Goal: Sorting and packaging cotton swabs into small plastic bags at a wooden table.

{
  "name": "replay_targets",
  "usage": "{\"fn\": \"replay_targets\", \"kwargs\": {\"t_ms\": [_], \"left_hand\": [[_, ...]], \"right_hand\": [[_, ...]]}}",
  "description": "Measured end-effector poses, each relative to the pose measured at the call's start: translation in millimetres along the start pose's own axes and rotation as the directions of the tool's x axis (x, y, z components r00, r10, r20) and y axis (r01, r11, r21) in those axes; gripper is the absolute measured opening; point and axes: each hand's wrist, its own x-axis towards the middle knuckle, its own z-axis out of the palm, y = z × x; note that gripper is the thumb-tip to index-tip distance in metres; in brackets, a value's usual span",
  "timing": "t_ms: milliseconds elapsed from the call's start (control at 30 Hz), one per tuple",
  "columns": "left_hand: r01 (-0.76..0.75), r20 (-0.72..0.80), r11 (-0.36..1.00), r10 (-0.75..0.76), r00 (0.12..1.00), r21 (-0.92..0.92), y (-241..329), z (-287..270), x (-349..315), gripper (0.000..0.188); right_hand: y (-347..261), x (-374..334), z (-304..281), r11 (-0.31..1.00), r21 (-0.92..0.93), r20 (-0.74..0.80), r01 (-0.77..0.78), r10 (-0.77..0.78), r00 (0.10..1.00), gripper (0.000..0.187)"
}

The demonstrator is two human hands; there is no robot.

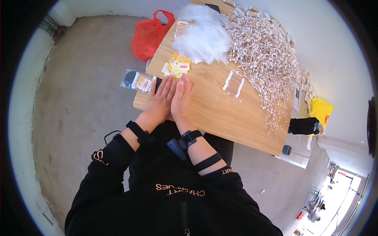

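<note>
My left hand [158, 103] and my right hand [181, 98] are pressed side by side at the near left edge of the wooden table [212, 114]. Their fingers are nearly straight and point away from me. A narrow strip of thin brown sticks, like those of cotton swabs, shows between them; the rest is hidden. Against the outer side of my left hand lies a clear packet of cotton swabs [142, 82] with a yellow card, on a dark object jutting past the table edge. Just beyond my fingertips is a pile of yellow cards [177, 66].
A row of cotton swabs [234, 84] lies mid-table, with a large heap of loose swabs [264, 55] behind it. Clear plastic bags [204, 37] are stacked at the far side. A red bag [151, 37] stands left of the table; a yellow bag [321, 110] is at right.
</note>
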Motion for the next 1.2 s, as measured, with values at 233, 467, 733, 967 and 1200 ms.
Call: {"fn": "replay_targets", "kwargs": {"t_ms": [233, 467, 733, 967, 1200], "left_hand": [[0.057, 0.065, 0.997, -0.054, 0.996, -0.047, -11.7, -6.3, -4.2, 0.101], [0.078, 0.08, 0.993, -0.085, 0.993, 0.089, -14.3, -0.9, -8.1, 0.111], [0.264, -0.168, 0.942, -0.301, 0.939, -0.209, -59.1, -39.1, -6.8, 0.08], [0.467, 0.143, 0.148, -0.835, 0.531, -0.872, -146.3, 25.6, -1.2, 0.062], [0.272, 0.589, -0.544, -0.576, 0.567, -0.794, -128.3, 34.1, 3.8, 0.04]], "right_hand": [[-2.8, 16.7, -6.7, 0.872, -0.484, -0.068, 0.074, -0.122, 0.99, 0.042], [-3.4, 25.1, 10.2, 0.62, -0.711, 0.189, 0.331, -0.285, 0.94, 0.049], [5.5, 28.7, 8.1, 0.528, -0.799, 0.186, 0.289, -0.239, 0.953, 0.044], [2.6, 28.6, 17.4, 0.558, -0.77, 0.214, 0.309, -0.231, 0.949, 0.043], [2.5, 29.6, 14.4, 0.571, -0.765, 0.211, 0.297, -0.214, 0.954, 0.041]]}}
